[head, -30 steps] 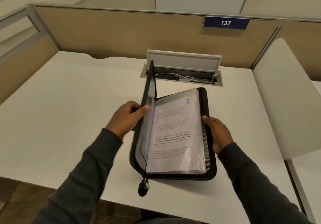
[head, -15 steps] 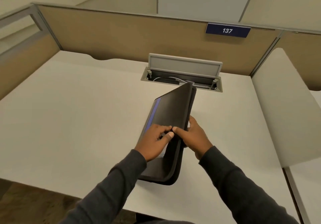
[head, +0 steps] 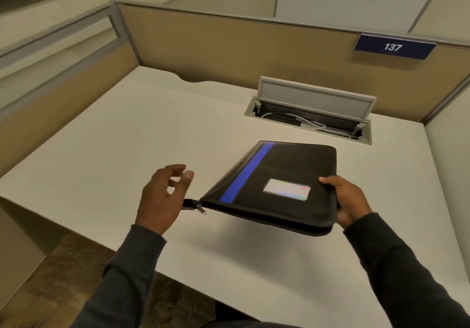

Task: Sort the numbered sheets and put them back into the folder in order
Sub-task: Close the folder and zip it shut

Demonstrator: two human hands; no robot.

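Folder [head: 274,187], open a second ago, now closed; right hand [head: 349,204] grips its edge; left hand [head: 162,195] fingers released near zipper pull [head: 201,208]; sheets apparently filed.

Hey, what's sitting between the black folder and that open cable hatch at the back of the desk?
Nothing: in the head view, only bare white desk separates the folder from the cable hatch.

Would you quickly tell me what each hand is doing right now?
Left hand: open, holding nothing, beside the zipper pull.
Right hand: closed on the folder edge.
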